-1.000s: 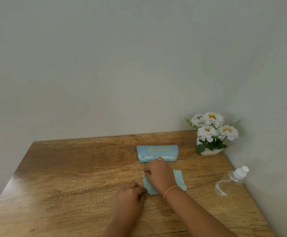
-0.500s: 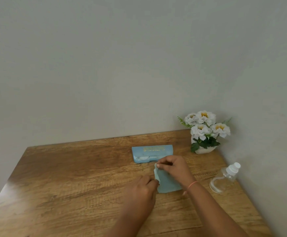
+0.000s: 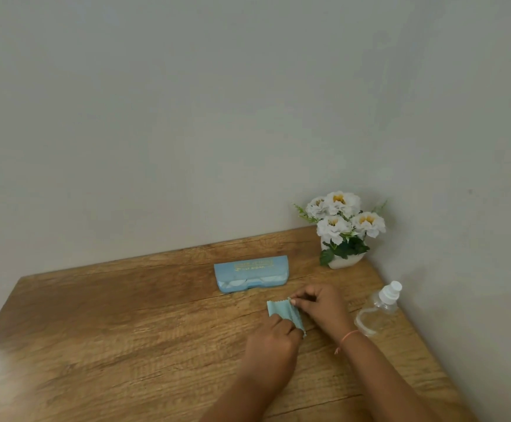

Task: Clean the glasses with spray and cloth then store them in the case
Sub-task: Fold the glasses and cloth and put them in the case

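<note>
From the head view, your right hand (image 3: pixel 321 306) pinches the far top corner of the light blue cloth (image 3: pixel 281 312) between fingertips, the other fingers curled. Your left hand (image 3: pixel 274 339) is closed over the cloth's near edge, gripping it, so the cloth is held between both hands just above the wooden table (image 3: pixel 126 330). The blue glasses case (image 3: pixel 250 274) lies shut beyond the hands. The spray bottle (image 3: pixel 380 306) lies on its side just right of your right wrist.

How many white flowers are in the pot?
4, clustered in the pot at the table's back right corner: two on top, two lower. More may be hidden behind them.
</note>
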